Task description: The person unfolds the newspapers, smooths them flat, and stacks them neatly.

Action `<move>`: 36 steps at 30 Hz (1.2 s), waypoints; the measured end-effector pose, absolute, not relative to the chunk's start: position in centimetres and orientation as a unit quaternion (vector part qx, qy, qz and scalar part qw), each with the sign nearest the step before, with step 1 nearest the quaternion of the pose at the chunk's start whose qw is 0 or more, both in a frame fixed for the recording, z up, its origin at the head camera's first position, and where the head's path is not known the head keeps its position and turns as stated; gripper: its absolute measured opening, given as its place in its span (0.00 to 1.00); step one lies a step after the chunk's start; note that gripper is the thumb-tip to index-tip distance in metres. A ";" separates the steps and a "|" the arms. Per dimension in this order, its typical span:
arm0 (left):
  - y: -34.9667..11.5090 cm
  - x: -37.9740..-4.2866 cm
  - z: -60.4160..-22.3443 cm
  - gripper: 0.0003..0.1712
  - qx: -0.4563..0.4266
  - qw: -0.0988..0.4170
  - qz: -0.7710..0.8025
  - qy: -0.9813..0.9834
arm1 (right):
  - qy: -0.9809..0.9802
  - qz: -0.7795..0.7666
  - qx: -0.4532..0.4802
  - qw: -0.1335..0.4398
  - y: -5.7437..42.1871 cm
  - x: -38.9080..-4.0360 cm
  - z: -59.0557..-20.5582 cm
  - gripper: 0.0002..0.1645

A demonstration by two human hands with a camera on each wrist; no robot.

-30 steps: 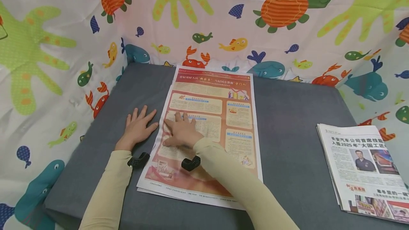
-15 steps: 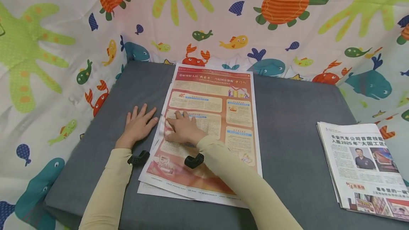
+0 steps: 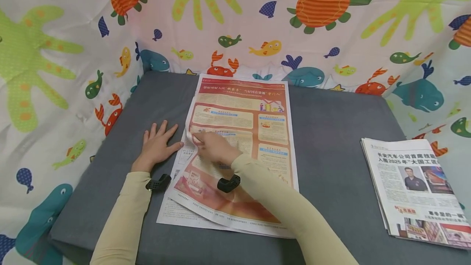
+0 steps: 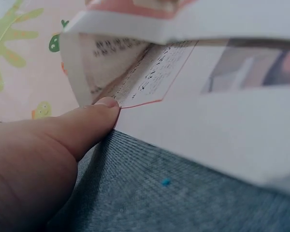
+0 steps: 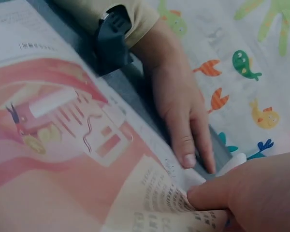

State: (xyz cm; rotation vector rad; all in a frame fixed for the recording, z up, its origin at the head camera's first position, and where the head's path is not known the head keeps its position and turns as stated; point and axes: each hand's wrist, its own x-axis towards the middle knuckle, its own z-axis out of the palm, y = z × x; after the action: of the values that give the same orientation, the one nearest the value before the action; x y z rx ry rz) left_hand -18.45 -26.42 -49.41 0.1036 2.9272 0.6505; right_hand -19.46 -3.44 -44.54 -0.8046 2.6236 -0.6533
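A newspaper [image 3: 274,132] with a red and orange page on top lies lengthwise on the grey table. My right hand [image 3: 217,148] pinches the left edge of this top sheet, which is raised and creased there. Beneath it shows the white printed sheet [image 3: 180,214], along the left side and bottom. My left hand [image 3: 156,146] rests palm down, fingers spread, on the table left of the paper. Its thumb [image 4: 87,123] touches the edge of the lower sheet in the left wrist view. The right wrist view shows my right thumb [image 5: 210,193] on the folded-up edge.
Another stack of newspapers [image 3: 416,191] lies at the right side of the grey table [image 3: 331,134]. A curtain [image 3: 250,23] printed with sea animals hangs behind the table and along both sides. A black band [image 3: 159,183] sits at my left wrist.
My right hand has gone from spread fingers on the page to pinching its left edge. The top sheet's left side has lifted and shifted right, uncovering more of the sheet below. The left hand stays put.
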 end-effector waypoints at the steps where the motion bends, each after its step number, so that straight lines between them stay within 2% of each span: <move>1: -26.4 -18.5 -49.5 0.47 0.035 0.070 0.217 0.973 | 0.914 -0.246 -0.279 0.158 -3.2 -19.5 -44.3 0.35; 7: -26.4 -18.6 -49.5 0.43 0.045 0.076 0.220 0.972 | 0.897 -0.332 -0.252 0.147 -1.8 -19.6 -42.0 0.26; 13: -26.2 -18.4 -48.9 0.36 0.073 0.091 0.214 0.970 | 0.882 -0.394 -0.216 0.146 0.3 -19.7 -38.4 0.32; 19: -25.8 -18.3 -48.5 0.31 0.094 0.109 0.182 0.973 | 0.865 -0.447 -0.196 0.115 3.3 -19.6 -33.7 0.38; 23: -26.1 -18.1 -48.4 0.30 0.077 0.112 0.166 0.977 | 0.852 -0.479 -0.187 0.096 5.7 -19.4 -30.3 0.38; 26: -26.8 -17.7 -48.3 0.33 0.065 0.113 0.166 0.978 | 0.851 -0.492 -0.167 0.082 7.8 -19.0 -28.2 0.35; 31: -28.4 -17.2 -48.1 0.47 0.050 0.117 0.177 0.976 | 0.839 -0.524 -0.141 0.049 12.3 -18.3 -25.5 0.34; 36: -29.9 -17.1 -47.8 0.54 0.042 0.128 0.174 0.975 | 0.800 -0.586 -0.119 0.059 17.0 -17.3 -24.0 0.28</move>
State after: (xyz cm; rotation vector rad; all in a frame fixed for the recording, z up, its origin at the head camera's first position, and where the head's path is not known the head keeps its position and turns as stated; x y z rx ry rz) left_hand -17.08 -29.93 -47.75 0.1215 2.8364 0.5066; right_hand -17.26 17.05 -24.01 -0.3614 2.4212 -1.7731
